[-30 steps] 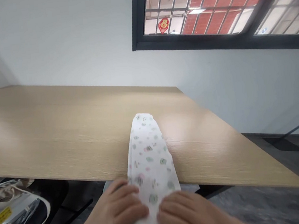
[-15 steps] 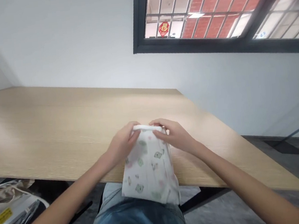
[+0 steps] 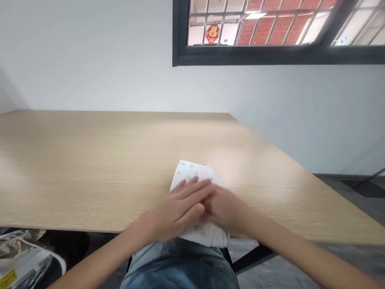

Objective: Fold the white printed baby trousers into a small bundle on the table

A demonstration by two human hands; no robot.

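Note:
A folded white cloth (image 3: 206,240) with small green and pink prints lies at the table's front edge, its lower end over my lap. My left hand (image 3: 177,211) lies flat across it with fingers stretched to the right, overlapping my right hand. From the other side, my right hand (image 3: 227,207) rests on the cloth, slightly blurred, its fingers mostly covered by the left. It looks flattened rather than gripping. Both hands cover the middle of the cloth; its far end shows beyond the fingers.
The light wood table (image 3: 77,167) reaches back to a white wall (image 3: 98,48). A barred window (image 3: 254,12) is at the upper right. Below the table on the left sits a clear bag (image 3: 26,270) with a yellow label and a white cord. A dark table leg (image 3: 254,258) shows below.
Both hands have let go of the cloth's top edge and come together flat over its middle. The cloth is folded shorter, with its printed far end now lying on the table.

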